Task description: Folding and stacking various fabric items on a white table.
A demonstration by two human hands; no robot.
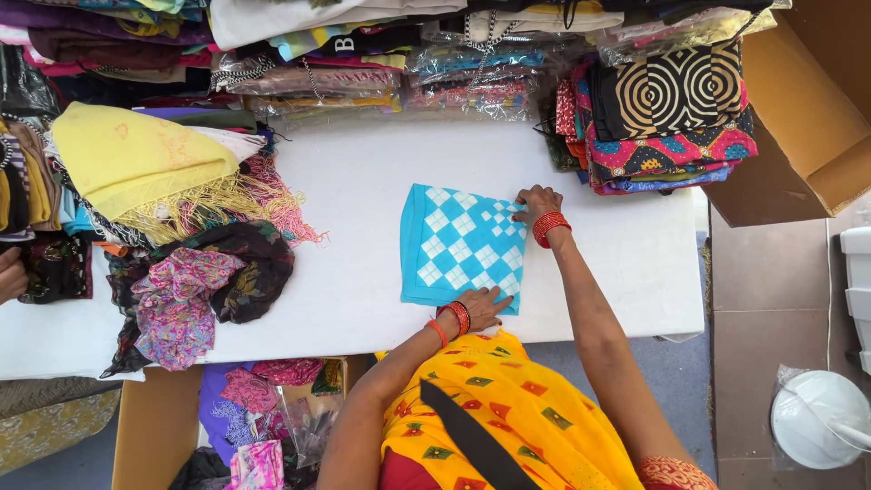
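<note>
A folded turquoise cloth (458,245) with a white diamond check lies flat on the white table (363,181), right of the middle. My left hand (484,307) lies palm down on the cloth's near edge, fingers spread. My right hand (537,202) is at the cloth's far right corner, with curled fingers pinching the edge. Both wrists carry red bangles. My yellow patterned garment fills the lower middle of the view.
A yellow fringed scarf (136,159) and crumpled floral cloths (186,290) heap at the left. Packaged fabrics (435,77) line the far edge, with folded prints (667,127) stacked at right. A cardboard box (798,127) and white lid (817,417) sit beyond the table. Another person's hand (9,272) shows at the left edge.
</note>
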